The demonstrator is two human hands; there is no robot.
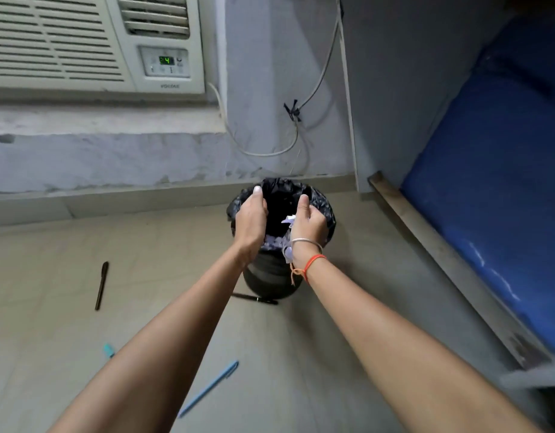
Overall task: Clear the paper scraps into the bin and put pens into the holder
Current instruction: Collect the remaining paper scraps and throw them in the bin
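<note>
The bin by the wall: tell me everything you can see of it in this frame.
The bin is small, round and dark, apparently plastic, standing upright on the tiled floor close to the wall. A crinkled black liner is folded over its rim. White paper scraps lie inside. The left hand and right hand hang over its open mouth; whether they touch the liner cannot be told. A black pen lies on the floor at its near base.

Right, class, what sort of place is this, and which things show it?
Probably a bedroom in a home: a window air conditioner is set in the wall, a blue mattress lies on a low frame at right, and a lined bin stands on the tiled floor.
</note>
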